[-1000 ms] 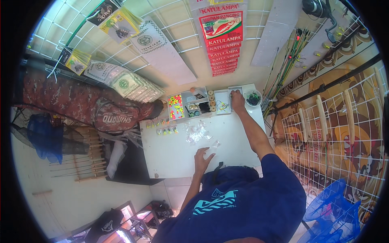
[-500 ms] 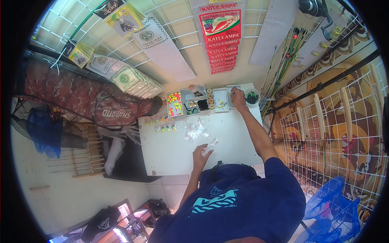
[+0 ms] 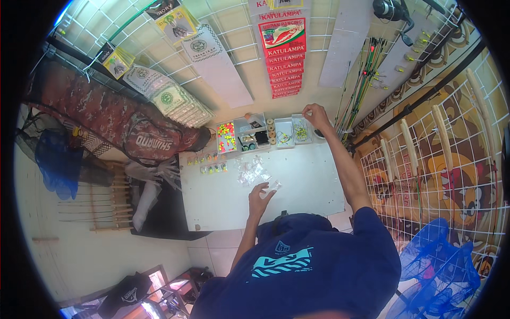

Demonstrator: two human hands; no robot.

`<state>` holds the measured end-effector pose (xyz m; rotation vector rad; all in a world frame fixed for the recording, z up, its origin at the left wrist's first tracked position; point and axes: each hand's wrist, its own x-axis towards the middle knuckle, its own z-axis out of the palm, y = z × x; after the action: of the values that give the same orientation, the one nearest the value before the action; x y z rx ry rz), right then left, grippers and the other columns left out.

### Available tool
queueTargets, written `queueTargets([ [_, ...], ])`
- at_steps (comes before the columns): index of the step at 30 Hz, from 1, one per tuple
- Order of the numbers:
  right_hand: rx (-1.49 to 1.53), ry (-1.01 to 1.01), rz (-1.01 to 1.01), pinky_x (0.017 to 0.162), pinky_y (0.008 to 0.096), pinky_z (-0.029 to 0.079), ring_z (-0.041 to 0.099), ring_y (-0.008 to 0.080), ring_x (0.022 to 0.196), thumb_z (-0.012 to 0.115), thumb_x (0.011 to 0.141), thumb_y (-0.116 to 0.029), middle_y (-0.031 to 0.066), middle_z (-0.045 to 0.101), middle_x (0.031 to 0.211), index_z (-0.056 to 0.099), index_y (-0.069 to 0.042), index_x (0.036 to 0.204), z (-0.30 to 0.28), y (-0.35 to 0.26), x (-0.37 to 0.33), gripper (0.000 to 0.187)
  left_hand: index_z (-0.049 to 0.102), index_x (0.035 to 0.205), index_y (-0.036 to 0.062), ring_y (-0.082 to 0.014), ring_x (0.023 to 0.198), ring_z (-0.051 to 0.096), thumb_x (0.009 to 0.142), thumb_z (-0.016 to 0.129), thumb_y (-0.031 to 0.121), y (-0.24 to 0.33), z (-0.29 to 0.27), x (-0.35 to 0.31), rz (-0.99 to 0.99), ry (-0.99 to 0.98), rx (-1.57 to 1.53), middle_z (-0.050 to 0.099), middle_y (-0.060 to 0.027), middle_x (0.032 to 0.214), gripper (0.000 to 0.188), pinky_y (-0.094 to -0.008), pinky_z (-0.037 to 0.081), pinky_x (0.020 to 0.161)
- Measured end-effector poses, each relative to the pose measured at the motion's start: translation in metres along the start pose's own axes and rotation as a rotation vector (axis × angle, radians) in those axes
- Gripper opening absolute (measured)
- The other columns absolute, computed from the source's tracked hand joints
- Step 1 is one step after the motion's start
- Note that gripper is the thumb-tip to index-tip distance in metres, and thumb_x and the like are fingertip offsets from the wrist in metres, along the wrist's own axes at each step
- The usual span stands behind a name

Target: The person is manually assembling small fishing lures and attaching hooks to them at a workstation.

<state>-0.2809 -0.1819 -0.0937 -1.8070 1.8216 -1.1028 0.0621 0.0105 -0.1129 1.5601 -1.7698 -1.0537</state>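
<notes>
My left hand [image 3: 260, 198] is over the near middle of the white table [image 3: 218, 194], thumb and fingers closed on a small clear plastic bag [image 3: 275, 185]. Just beyond it lies a loose pile of similar small clear bags [image 3: 252, 170]. At the far right, my right hand [image 3: 315, 114] is raised with its fingertips pinched together; anything in them is too small to make out. Below and left of that hand sits a white box [image 3: 302, 139] with small yellow-green pieces. Beside it stands another white box [image 3: 285, 142] holding thin, wiry pieces.
Along the back are a box of bright beads or floats [image 3: 227, 137], a compartment tray [image 3: 254, 125] and several spools [image 3: 271, 131]. Small filled packets [image 3: 213, 167] lie at the left. A wire rack [image 3: 425, 159] rises at the right. My right forearm partly hides a round bowl.
My right hand has lifted up and away from the small box at the back right, uncovering its contents. My left hand keeps the bag in about the same place. The view has shifted slightly.
</notes>
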Motion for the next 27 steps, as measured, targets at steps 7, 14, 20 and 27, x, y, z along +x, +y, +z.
queueTargets([
  [7,0.305,-0.286,0.006,0.069,0.0302,0.053,0.068,0.0191,0.073,0.072,0.073,-0.006,0.0110,0.071,0.077,0.073,-0.004,0.083,-0.007,-0.019,-0.018,0.010,0.065,0.112,0.0059,-0.0173,0.079,0.062,0.075,0.080,0.023,0.013,-0.002,0.006,-0.030,0.044,-0.094,0.069,-0.0077,0.101,0.043,-0.0337,0.049,0.073],
  [14,0.322,-0.744,-0.086,0.066,0.0274,0.051,0.065,0.0122,0.070,0.072,0.076,-0.009,0.0064,0.071,0.077,0.071,-0.005,0.088,0.043,-0.088,-0.134,0.013,0.065,0.114,0.0056,-0.0182,0.081,0.063,0.073,0.081,0.022,0.037,-0.002,0.015,0.112,-0.012,-0.067,0.070,-0.0071,0.104,0.047,-0.0354,0.049,0.074],
  [20,0.469,-0.666,0.141,0.063,0.0248,0.049,0.063,0.0091,0.068,0.073,0.077,-0.010,0.0040,0.071,0.075,0.071,-0.004,0.087,0.050,-0.094,-0.186,0.012,0.071,0.100,0.0032,-0.0202,0.073,0.063,0.072,0.081,0.021,0.044,0.002,0.012,0.115,-0.108,-0.086,0.072,-0.0084,0.090,0.035,-0.0328,0.050,0.069],
  [27,0.585,-0.618,0.353,0.062,0.0242,0.047,0.060,0.0073,0.067,0.074,0.079,-0.009,0.0031,0.069,0.074,0.072,-0.003,0.086,0.041,-0.096,-0.210,0.010,0.074,0.093,0.0048,-0.0165,0.067,0.059,0.073,0.080,0.020,0.036,0.008,0.002,0.073,-0.168,-0.109,0.072,-0.0072,0.082,0.026,-0.0306,0.047,0.063],
])
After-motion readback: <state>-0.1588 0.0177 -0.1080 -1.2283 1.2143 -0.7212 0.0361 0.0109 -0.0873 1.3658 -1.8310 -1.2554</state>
